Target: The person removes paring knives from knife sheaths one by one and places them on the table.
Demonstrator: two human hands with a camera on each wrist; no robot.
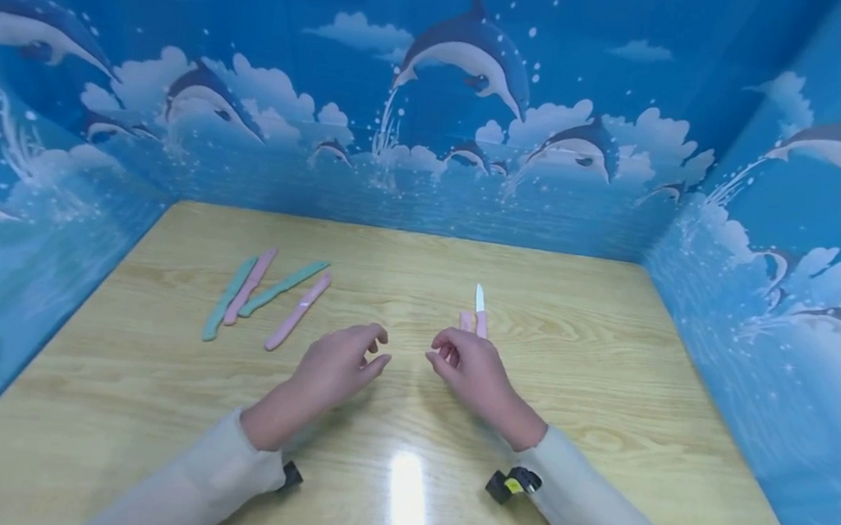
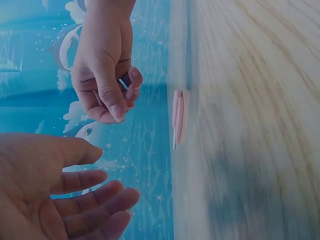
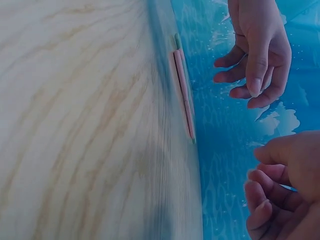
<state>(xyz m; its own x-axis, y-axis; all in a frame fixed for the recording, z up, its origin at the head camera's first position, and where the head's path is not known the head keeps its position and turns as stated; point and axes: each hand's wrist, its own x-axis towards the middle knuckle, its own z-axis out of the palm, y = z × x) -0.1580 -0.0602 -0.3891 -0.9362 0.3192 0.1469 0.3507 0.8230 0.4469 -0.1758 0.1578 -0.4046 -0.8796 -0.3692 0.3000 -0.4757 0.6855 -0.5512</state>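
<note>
My left hand [image 1: 331, 367] is raised over the middle of the table, its fingers loosely bent and holding nothing. Opposite it, palm inward, hovers my right hand [image 1: 477, 374], its relaxed fingers also empty. Just beyond the right hand lies a small pink-handled paring knife [image 1: 481, 323] with its pale blade bare and pointing away. A pink sheath-like piece [image 1: 465, 321] sits at its left, partly hidden by that hand. Nearest the left hand is a pink knife [image 1: 298, 312] with no bare blade showing. In the left wrist view the pink knife [image 2: 180, 120] lies apart from both hands.
Left of the hands, a green knife [image 1: 229, 298], a pink knife [image 1: 250, 287] and another green knife [image 1: 285, 288] lie close together on the wood-grain table [image 1: 564, 505]. A blue dolphin-print cloth [image 1: 411, 188] walls the back and sides.
</note>
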